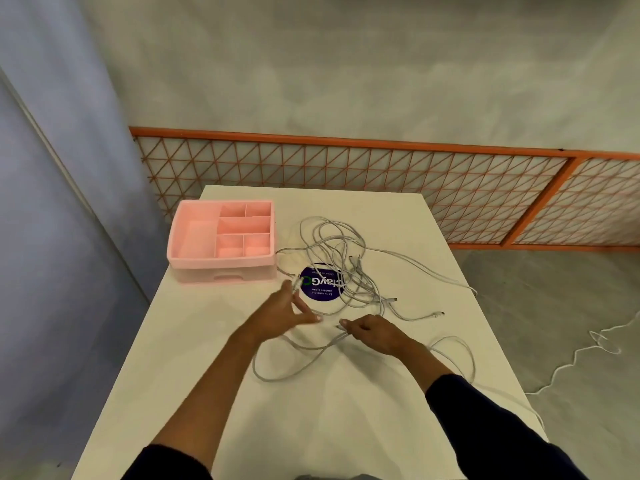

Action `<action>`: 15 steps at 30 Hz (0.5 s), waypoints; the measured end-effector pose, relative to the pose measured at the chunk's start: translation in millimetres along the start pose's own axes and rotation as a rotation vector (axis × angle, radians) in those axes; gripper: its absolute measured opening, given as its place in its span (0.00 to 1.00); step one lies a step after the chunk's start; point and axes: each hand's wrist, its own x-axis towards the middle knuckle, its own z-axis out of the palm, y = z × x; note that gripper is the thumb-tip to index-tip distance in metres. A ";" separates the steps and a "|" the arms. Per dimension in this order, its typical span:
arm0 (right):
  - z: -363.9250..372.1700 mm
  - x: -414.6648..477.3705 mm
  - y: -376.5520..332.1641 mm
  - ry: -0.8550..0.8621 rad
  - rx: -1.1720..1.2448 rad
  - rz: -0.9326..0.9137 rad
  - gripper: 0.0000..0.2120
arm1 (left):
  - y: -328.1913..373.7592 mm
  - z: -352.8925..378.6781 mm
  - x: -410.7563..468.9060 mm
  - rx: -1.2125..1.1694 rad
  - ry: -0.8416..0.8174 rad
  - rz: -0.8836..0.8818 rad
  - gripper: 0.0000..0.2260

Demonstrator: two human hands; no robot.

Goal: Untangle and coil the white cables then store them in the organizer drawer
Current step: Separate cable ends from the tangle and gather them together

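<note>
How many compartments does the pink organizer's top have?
6 compartments in the organizer: one long on the left, two small at back right, one wide mid right, two at front right. Drawer interior hidden.

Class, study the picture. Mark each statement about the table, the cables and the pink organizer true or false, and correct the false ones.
1. The cables are neatly coiled. False: they lie in a loose tangle on the table.
2. The right hand grips some of the cables. True.
3. A cable lies inside the organizer. False: its top compartments hold no cable.
4. Cables cross the round blue sticker. True.
</note>
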 end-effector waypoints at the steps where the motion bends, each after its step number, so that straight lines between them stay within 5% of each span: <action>1: -0.5 -0.2 -1.5 -0.008 0.016 -0.003 0.31 | -3.2 8.9 3.1 0.017 -0.065 0.005 0.32; 7: -7.3 -6.1 -10.9 -0.043 0.109 -0.033 0.22 | -6.9 47.7 14.3 0.034 -0.231 -0.017 0.26; 11: -10.5 -9.2 -8.9 -0.024 0.187 -0.027 0.22 | -5.6 54.1 18.7 -0.011 -0.188 0.022 0.18; 15: -17.5 -16.9 8.0 -0.016 0.094 -0.091 0.24 | 1.3 43.4 23.3 -0.025 -0.157 0.062 0.19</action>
